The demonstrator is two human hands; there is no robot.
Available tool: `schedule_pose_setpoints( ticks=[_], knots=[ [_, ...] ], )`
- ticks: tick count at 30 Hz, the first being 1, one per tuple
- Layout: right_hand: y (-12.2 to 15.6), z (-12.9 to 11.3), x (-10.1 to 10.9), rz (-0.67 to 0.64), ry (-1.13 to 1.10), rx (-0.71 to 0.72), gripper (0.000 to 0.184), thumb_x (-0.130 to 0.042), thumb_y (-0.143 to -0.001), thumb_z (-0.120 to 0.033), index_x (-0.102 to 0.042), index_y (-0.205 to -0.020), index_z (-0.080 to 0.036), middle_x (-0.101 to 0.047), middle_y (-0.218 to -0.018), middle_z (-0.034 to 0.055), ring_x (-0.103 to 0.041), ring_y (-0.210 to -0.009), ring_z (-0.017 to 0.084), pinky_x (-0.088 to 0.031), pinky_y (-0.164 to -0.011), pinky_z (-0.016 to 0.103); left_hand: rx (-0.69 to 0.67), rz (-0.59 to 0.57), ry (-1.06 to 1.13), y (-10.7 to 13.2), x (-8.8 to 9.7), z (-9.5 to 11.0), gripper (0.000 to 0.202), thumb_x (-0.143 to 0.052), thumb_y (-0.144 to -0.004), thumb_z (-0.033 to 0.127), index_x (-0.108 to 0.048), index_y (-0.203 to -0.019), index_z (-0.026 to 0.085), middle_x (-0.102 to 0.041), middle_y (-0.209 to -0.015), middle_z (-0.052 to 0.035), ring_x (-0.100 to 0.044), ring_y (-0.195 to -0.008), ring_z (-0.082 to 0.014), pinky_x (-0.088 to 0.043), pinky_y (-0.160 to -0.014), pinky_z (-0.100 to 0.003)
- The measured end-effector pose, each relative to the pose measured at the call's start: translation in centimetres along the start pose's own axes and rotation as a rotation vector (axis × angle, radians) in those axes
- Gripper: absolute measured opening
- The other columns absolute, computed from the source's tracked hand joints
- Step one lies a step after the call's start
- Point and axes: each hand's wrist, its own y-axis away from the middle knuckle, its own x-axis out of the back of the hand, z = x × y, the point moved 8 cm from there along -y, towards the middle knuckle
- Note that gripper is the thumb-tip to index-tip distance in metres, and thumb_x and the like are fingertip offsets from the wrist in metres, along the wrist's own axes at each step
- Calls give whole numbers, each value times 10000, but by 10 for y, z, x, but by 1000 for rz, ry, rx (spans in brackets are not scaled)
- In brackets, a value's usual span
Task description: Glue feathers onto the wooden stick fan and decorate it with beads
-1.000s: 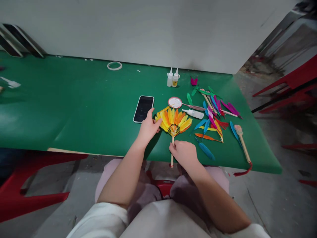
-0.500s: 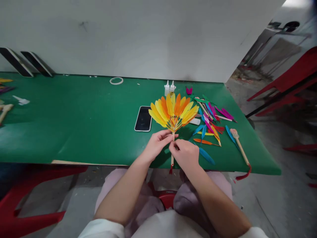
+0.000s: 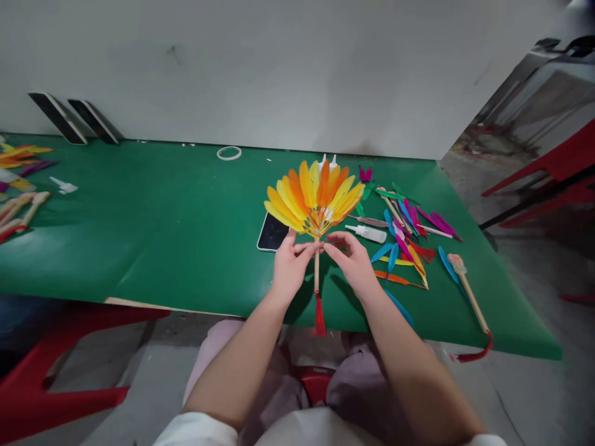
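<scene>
A feather fan (image 3: 317,195) with yellow and orange feathers stands upright over the table's front part. Its wooden handle (image 3: 317,275) ends in a red tassel (image 3: 319,316) hanging near the table edge. My left hand (image 3: 292,263) pinches the top of the handle from the left, just under the feathers. From the right, the thumb and fingertips of my right hand (image 3: 349,260) close at the same spot, meeting the left fingertips. Partly behind the fan and left hand lies a phone (image 3: 270,234).
Loose coloured feathers (image 3: 397,251), a glue bottle (image 3: 369,233) and another fan handle (image 3: 471,297) lie to the right on the green table (image 3: 176,217). A tape ring (image 3: 229,153) lies near the wall. Two dark panels (image 3: 58,119) lean at the back left.
My right hand has moved up the handle to just below the feathers, uncovering the lower handle and tassel. The fan has shifted slightly left and up in view.
</scene>
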Motion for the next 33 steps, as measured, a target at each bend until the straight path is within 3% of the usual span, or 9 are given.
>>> schedule_pose_setpoints(
  ticks=[5, 10, 14, 18, 23, 25, 28, 33],
  knots=[
    [3, 12, -6, -40, -158, -62, 231, -644, -685, -400, -622, -727, -173, -669, -875, 49, -619, -833, 171, -498, -766, 308, 47, -42, 28, 2, -11, -11, 856, -660, -715, 247, -160, -1406, 180, -688, -656, 22, -663, -651, -140, -525, -685, -257],
    [8, 22, -5, -29, -359, -184, 205, -699, -642, -367, -631, -677, -177, -690, -746, 22, -646, -826, 183, -502, -775, 328, 101, -48, 76, 4, -18, -22, 951, -675, -695, 225, -71, -1427, 176, -675, -636, 36, -649, -620, -122, -538, -673, -253],
    [8, 28, -4, -53, -419, -229, 227, -723, -613, -366, -645, -697, -171, -703, -764, 25, -652, -780, 170, -497, -792, 332, 132, -111, 125, 7, -26, -23, 943, -663, -711, 236, -52, -1428, 187, -692, -700, 16, -660, -683, -134, -541, -722, -284],
    [7, 33, 0, -60, -376, -235, 222, -701, -645, -378, -666, -702, -166, -711, -800, 33, -645, -783, 159, -483, -811, 314, 168, -159, 106, 4, -23, -21, 854, -662, -715, 272, -164, -1402, 174, -693, -688, -12, -664, -640, -148, -544, -641, -263],
    [9, 39, 2, -54, -363, -288, 226, -679, -678, -386, -678, -737, -168, -675, -683, 8, -619, -663, 109, -494, -719, 256, 49, 109, 137, -6, 11, -9, 535, -587, -760, 412, -440, -1213, 166, -679, -703, -33, -659, -631, -153, -517, -520, -226],
    [12, 41, -4, -95, -382, -310, 252, -662, -693, -404, -669, -771, -165, -631, -615, -14, -588, -564, 89, -499, -620, 237, 75, 129, 117, -7, 13, -12, 424, -623, -722, 438, -553, -1022, 146, -674, -704, -38, -648, -610, -143, -503, -491, -215],
    [16, 45, -10, -125, -431, -325, 261, -641, -706, -423, -627, -762, -168, -570, -576, -50, -520, -439, 63, -497, -502, 232, 129, 141, 73, -6, 9, -21, 338, -684, -659, 427, -594, -767, 119, -653, -639, -29, -605, -528, -110, -458, -434, -184],
    [16, 44, -12, -90, -456, -309, 263, -648, -694, -411, -546, -673, -169, -509, -527, -75, -411, -371, 38, -481, -401, 211, 172, 171, 69, -4, 8, -30, 321, -718, -624, 396, -623, -733, 109, -647, -633, -25, -594, -529, -97, -437, -418, -166]
  ],
)
